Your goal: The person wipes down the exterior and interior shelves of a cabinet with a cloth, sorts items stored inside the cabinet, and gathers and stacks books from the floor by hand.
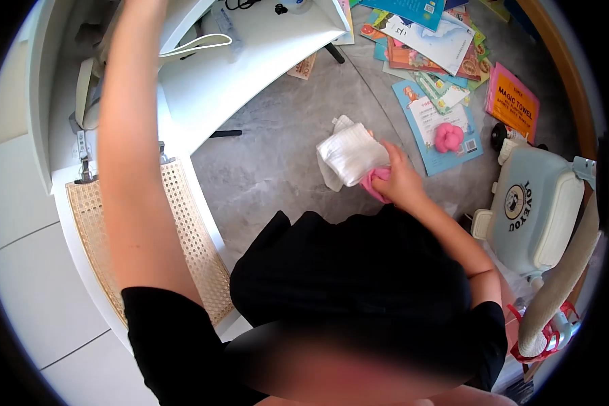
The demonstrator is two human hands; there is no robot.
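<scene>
My right hand (400, 181) is closed around a folded white cloth (353, 154) and a bunched pink cloth (377, 183), held above the grey floor in front of my knees. Its fingers curl over the right side of both cloths, and part of the grip is hidden. My left arm reaches up past the white cabinet, so the left hand lies beyond the top edge of the view. A twisted pink bundle (448, 138) rests on a blue booklet (423, 108) to the right of my right hand.
Several books and booklets (430, 40) are piled at the upper right, with an orange "Magic Towel" packet (514, 100) beside them. A pale blue case (538, 206) stands at the right. On the left are a white cabinet shelf (250, 64) and an open rattan-panelled door (189, 237).
</scene>
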